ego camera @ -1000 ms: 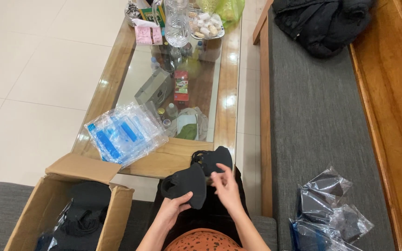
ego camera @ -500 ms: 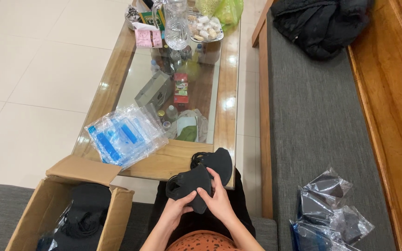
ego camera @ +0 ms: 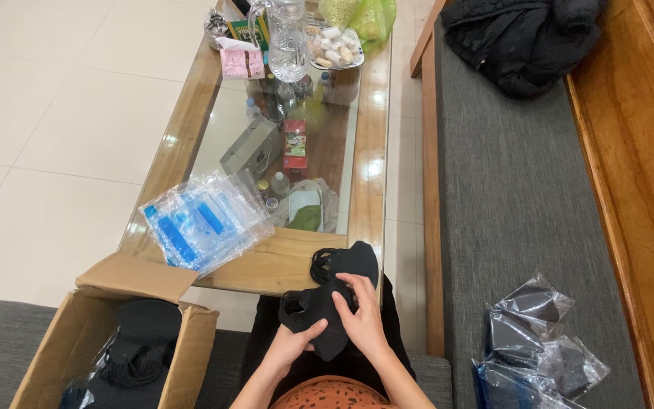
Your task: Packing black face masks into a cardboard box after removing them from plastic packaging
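We hold a black face mask [ego camera: 331, 307] in both hands over our lap, just at the near edge of the table [ego camera: 297, 265]. Our right hand [ego camera: 362, 322] lies on top of it, fingers curled and pressed down onto the fabric, and our left hand [ego camera: 291, 348] pinches its lower edge from beneath. The mask's ear loops bunch at its upper left, touching the wood. On the table to the left lies a pile of clear plastic bags with blue strips [ego camera: 204, 220]. A cardboard box [ego camera: 107, 333] stands open at our left with more black masks inside. Packed masks in clear bags [ego camera: 539, 337] rest on the grey bench cushion [ego camera: 516, 189] to our right.
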